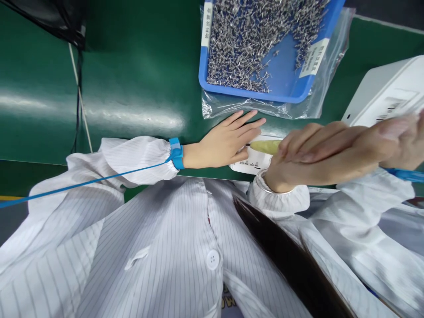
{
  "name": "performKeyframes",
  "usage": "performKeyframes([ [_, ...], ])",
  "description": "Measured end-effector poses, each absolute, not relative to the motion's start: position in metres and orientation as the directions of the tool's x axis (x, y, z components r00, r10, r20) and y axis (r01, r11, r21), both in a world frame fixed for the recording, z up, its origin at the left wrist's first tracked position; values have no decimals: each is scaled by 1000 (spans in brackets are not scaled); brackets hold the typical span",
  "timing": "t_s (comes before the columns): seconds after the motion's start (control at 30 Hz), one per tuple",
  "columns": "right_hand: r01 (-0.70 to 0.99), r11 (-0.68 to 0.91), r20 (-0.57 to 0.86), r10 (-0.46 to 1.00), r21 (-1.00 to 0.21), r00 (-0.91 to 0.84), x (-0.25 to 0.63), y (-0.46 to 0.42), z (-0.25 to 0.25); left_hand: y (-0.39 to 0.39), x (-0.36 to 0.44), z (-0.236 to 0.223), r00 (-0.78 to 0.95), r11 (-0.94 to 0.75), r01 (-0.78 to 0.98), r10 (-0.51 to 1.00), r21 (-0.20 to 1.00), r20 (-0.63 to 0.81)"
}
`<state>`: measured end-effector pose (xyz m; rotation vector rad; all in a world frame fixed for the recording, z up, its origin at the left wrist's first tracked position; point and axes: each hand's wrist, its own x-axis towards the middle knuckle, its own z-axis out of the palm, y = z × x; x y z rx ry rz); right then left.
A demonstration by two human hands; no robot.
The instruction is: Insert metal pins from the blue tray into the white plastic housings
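Note:
My left hand (228, 140) lies with its fingers spread on a white plastic casing (247, 166) near the table's front edge. My right hand (293, 152) is wrapped around a screwdriver with a yellow-green tapered body (266, 146). Its dark tip points left at the casing, beside my left fingers; whether it touches is hidden. Most of the casing is covered by both hands. Beyond them stands a blue tray (255, 95) holding a heap of small silvery screws (238, 48).
The tray rests on a clear plastic bag (327, 95). At right stands a larger white unit (387, 90), with another person's blurred hand (406, 143) in front of it. A black bag-like object (56, 20) and cords (79, 88) are at left. A blue wrist-strap cord (99, 180) runs along my left sleeve.

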<state>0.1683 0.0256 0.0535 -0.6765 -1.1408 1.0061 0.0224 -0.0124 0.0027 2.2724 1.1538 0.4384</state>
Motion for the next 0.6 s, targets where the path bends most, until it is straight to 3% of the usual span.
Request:
performKeyframes([
  [0.2, -233, 423, 430, 903, -875, 25, 176, 23, 57, -12, 23, 0, 573, -483, 641, 818, 597, 46],
  [0.5, -248, 585, 485, 795, -772, 365, 141, 19, 66, -14, 24, -1, 572, -493, 645, 818, 584, 59],
  [0.57, -353, 500, 417, 862, -791, 287, 150, 19, 61, -14, 24, -2, 575, -495, 644, 816, 583, 58],
  [0.6, -424, 366, 311, 930, -828, 196, 155, 18, 59, -14, 24, -1, 576, -493, 643, 815, 586, 54],
])
